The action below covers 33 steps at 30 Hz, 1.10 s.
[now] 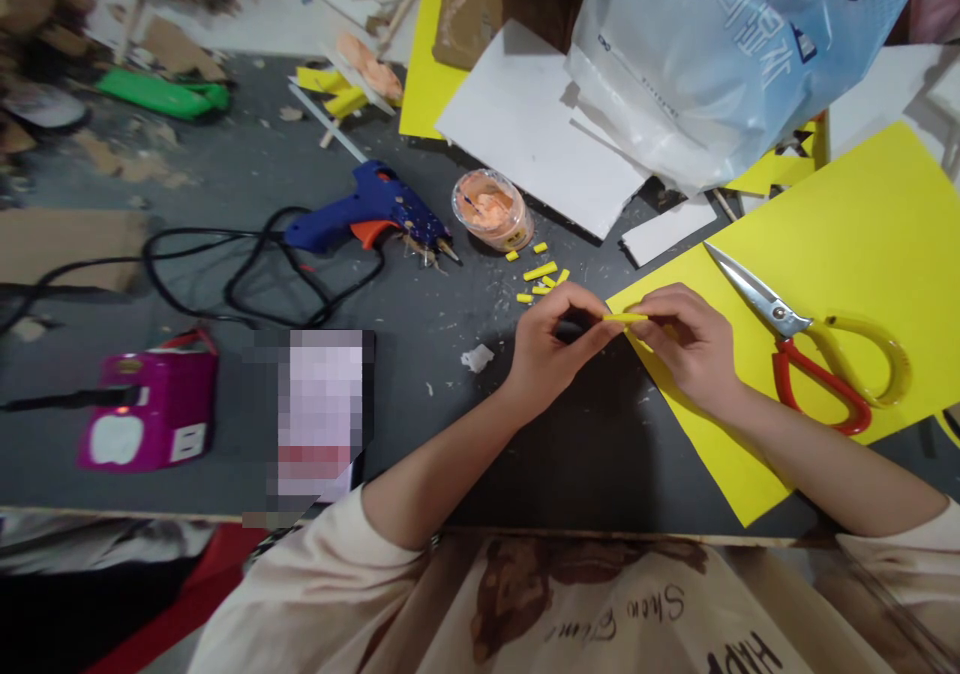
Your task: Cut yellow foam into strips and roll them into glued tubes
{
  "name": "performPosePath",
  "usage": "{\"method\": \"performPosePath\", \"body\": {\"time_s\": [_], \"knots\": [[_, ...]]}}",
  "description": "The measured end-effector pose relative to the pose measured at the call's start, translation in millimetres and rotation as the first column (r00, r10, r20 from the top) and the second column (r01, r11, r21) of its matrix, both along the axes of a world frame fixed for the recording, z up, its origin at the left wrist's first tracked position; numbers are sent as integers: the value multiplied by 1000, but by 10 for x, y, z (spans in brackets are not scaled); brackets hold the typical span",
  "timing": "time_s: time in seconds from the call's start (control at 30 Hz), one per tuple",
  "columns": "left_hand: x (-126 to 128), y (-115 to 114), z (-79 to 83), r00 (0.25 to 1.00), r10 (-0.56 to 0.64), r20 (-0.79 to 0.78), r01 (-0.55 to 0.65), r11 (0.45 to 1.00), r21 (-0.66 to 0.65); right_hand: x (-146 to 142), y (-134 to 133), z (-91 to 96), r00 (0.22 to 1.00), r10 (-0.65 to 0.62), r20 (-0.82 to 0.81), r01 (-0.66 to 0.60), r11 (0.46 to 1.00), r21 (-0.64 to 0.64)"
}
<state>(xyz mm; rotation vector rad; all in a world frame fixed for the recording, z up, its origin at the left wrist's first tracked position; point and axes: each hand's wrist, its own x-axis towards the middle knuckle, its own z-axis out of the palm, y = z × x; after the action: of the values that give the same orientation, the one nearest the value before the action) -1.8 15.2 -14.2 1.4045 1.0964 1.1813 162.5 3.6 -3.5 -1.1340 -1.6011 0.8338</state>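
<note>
Between the fingertips of both hands is a thin yellow strip, its ends pinched from either side. My left hand is closed on the strip's left end, and my right hand on its right end. Just beyond my left hand lie several small cut yellow pieces. A clear tub of peach-coloured clay stands behind those pieces. Under my right forearm is a large yellow sheet, with scissors lying partly spread on it, red and yellow handles toward me.
A blue glue gun with a looping black cord lies at left. Nearer me are a magenta box with a cable and a blurred phone. A plastic bag, white boards, a green cutter and cardboard scraps fill the back.
</note>
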Motion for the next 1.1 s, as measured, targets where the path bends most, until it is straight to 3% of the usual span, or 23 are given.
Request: {"method": "performPosePath", "body": {"time_s": [0.13, 0.23, 0.47, 0.7, 1.1], "knots": [[-7, 5, 9, 992, -95, 78, 97, 995, -22, 8, 1, -2, 999, 18, -29, -18, 1000, 14], [-10, -9, 11, 987, -158, 14, 158, 987, -12, 9, -1, -6, 999, 17, -34, -17, 1000, -2], [-17, -18, 10, 995, -98, 0, 98, 995, 31, -3, -13, -9, 999, 11, -47, -13, 999, -48], [-27, -8, 30, 996, -84, -30, 86, 994, 66, -9, -4, 1, 998, 15, -64, -27, 982, -185], [-12, -11, 21, 998, -42, -47, 45, 997, 59, -1, -12, -21, 987, 46, -156, -75, 980, -184]]}}
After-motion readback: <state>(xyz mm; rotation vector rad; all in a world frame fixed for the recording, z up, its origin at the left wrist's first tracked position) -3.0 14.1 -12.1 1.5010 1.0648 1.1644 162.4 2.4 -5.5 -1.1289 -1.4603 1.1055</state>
